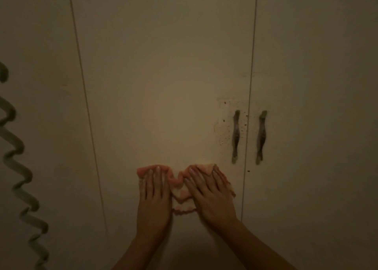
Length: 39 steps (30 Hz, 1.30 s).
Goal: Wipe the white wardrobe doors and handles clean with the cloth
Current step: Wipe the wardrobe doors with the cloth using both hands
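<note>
Fingers of the left hand [152,190] and the right hand [208,190] lie spread flat, not gripping, pressing the orange cloth [181,188] against the middle door [163,85], likely so wide palms cover more surface per stroke. The cloth sits low on that door, below and left of the two handles [235,136], where dark specks [222,126] remain near the door's right edge.

The middle wardrobe door [163,75] carries a bunched pink cloth [182,190] pressed flat against its lower part, with a handle [235,136] near its right edge (dark specks dot the paint beside it). The neighbouring door [317,85] bears a matching handle [261,137].
</note>
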Motion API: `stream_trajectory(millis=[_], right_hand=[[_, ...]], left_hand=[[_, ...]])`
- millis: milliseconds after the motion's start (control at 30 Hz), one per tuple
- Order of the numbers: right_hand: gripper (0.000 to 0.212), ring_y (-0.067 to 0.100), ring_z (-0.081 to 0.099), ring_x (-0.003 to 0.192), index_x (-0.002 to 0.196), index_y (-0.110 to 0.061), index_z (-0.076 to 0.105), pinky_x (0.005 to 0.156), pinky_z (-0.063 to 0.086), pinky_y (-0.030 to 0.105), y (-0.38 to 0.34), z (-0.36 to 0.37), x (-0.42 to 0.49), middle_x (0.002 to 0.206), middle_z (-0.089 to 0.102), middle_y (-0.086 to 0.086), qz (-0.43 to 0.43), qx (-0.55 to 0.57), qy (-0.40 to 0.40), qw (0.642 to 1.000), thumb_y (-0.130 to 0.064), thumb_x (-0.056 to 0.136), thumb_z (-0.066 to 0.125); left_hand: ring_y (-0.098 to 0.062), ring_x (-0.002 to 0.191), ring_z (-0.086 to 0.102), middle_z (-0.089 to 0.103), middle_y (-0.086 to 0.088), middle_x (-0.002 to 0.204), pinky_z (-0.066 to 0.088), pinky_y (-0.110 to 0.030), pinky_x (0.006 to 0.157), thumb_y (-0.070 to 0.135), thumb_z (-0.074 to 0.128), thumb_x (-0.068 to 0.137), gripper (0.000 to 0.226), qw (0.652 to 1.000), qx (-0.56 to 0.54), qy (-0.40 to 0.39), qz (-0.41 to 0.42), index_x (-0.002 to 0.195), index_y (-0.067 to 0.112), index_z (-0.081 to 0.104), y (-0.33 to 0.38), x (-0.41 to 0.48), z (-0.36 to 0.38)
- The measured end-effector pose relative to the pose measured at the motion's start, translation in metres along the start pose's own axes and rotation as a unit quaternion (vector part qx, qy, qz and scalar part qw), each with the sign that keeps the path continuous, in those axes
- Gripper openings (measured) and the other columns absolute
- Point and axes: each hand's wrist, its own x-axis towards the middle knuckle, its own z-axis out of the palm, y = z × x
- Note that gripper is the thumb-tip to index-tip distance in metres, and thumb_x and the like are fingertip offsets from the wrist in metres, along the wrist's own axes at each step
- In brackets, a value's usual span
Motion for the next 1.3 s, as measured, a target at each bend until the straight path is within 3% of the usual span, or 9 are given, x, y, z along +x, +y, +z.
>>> stream_trajectory(millis=[167, 267, 567, 667, 800, 900, 1033, 1167, 1300], right_hand=[[0.062, 0.026, 0.032, 0.145, 0.152, -0.022, 0.037, 0.12, 0.016, 0.048, 0.036, 0.0, -0.029, 0.162, 0.025, 0.004, 0.016, -0.012, 0.002, 1.0, -0.027, 0.091, 0.044], [0.063, 0.026, 0.033, 0.145, 0.153, -0.022, 0.035, 0.121, 0.013, 0.048, 0.06, -0.005, -0.044, 0.162, 0.027, 0.005, 0.028, -0.024, 0.006, 0.999, -0.028, 0.091, 0.045], [0.063, 0.03, 0.032, 0.144, 0.152, -0.019, 0.033, 0.117, 0.022, 0.052, 0.119, -0.017, -0.078, 0.16, 0.028, 0.009, 0.081, -0.037, 0.019, 0.996, -0.025, 0.09, 0.042], [0.061, 0.032, 0.032, 0.144, 0.152, -0.019, 0.033, 0.117, 0.022, 0.054, 0.142, -0.02, -0.097, 0.159, 0.03, 0.01, 0.103, -0.036, 0.011, 0.994, -0.026, 0.092, 0.041], [0.061, 0.033, 0.031, 0.145, 0.154, -0.019, 0.03, 0.116, 0.023, 0.056, 0.169, -0.021, -0.123, 0.16, 0.029, 0.011, 0.13, -0.027, 0.009, 0.991, -0.027, 0.094, 0.041], [0.06, 0.033, 0.032, 0.145, 0.153, -0.019, 0.033, 0.119, 0.02, 0.054, 0.184, -0.023, -0.143, 0.16, 0.029, 0.011, 0.151, -0.026, 0.005, 0.988, -0.026, 0.094, 0.043], [0.061, 0.032, 0.031, 0.145, 0.153, -0.02, 0.03, 0.122, 0.011, 0.05, 0.203, -0.024, -0.172, 0.16, 0.028, 0.009, 0.177, -0.028, 0.002, 0.984, -0.028, 0.095, 0.042], [0.061, 0.033, 0.026, 0.148, 0.155, -0.02, 0.026, 0.121, 0.016, 0.053, 0.218, -0.02, -0.199, 0.162, 0.024, 0.009, 0.198, -0.014, -0.019, 0.98, -0.03, 0.096, 0.04], [0.062, 0.035, 0.022, 0.148, 0.154, -0.018, 0.028, 0.118, 0.018, 0.057, 0.231, -0.017, -0.225, 0.16, 0.022, 0.014, 0.222, -0.007, -0.026, 0.975, -0.03, 0.094, 0.041]], left_hand=[[-0.043, 0.144, 0.013, 0.015, -0.021, 0.156, 0.023, -0.057, 0.112, 0.022, 0.048, 0.071, 0.081, 1.0, -0.02, 0.002, 0.018, 0.148, 0.003, 0.029, 0.039, 0.006, -0.001], [-0.043, 0.145, 0.019, 0.012, -0.02, 0.158, 0.025, -0.058, 0.112, 0.021, 0.059, 0.072, 0.088, 0.999, -0.029, -0.008, 0.039, 0.15, 0.005, 0.021, 0.068, 0.015, 0.0], [-0.042, 0.146, 0.017, 0.016, -0.02, 0.159, 0.019, -0.056, 0.117, 0.026, 0.075, 0.069, 0.102, 0.997, -0.036, -0.006, 0.065, 0.152, 0.006, 0.018, 0.143, 0.036, 0.001], [-0.042, 0.146, 0.015, 0.017, -0.02, 0.159, 0.017, -0.056, 0.117, 0.023, 0.068, 0.074, 0.092, 0.996, -0.038, 0.008, 0.078, 0.151, 0.005, 0.021, 0.171, 0.039, 0.001], [-0.04, 0.148, 0.006, 0.012, -0.02, 0.16, 0.014, -0.056, 0.118, 0.017, 0.045, 0.082, 0.077, 0.994, -0.053, 0.037, 0.094, 0.152, 0.006, 0.016, 0.206, 0.038, 0.005], [-0.04, 0.148, 0.006, 0.012, -0.019, 0.159, 0.014, -0.055, 0.118, 0.018, 0.043, 0.085, 0.072, 0.992, -0.058, 0.048, 0.106, 0.152, 0.007, 0.019, 0.23, 0.035, 0.012], [-0.041, 0.147, 0.013, 0.016, -0.018, 0.158, 0.012, -0.054, 0.118, 0.019, 0.039, 0.087, 0.066, 0.986, -0.065, 0.069, 0.137, 0.15, 0.007, 0.023, 0.263, 0.027, 0.024], [-0.037, 0.143, 0.024, 0.023, -0.017, 0.155, 0.01, -0.053, 0.119, 0.018, 0.04, 0.088, 0.064, 0.982, -0.076, 0.091, 0.149, 0.149, 0.005, 0.026, 0.297, 0.018, 0.035], [-0.035, 0.14, 0.03, 0.032, -0.015, 0.153, 0.017, -0.051, 0.117, 0.021, 0.037, 0.093, 0.056, 0.978, -0.078, 0.095, 0.168, 0.148, 0.009, 0.032, 0.324, 0.007, 0.044]])
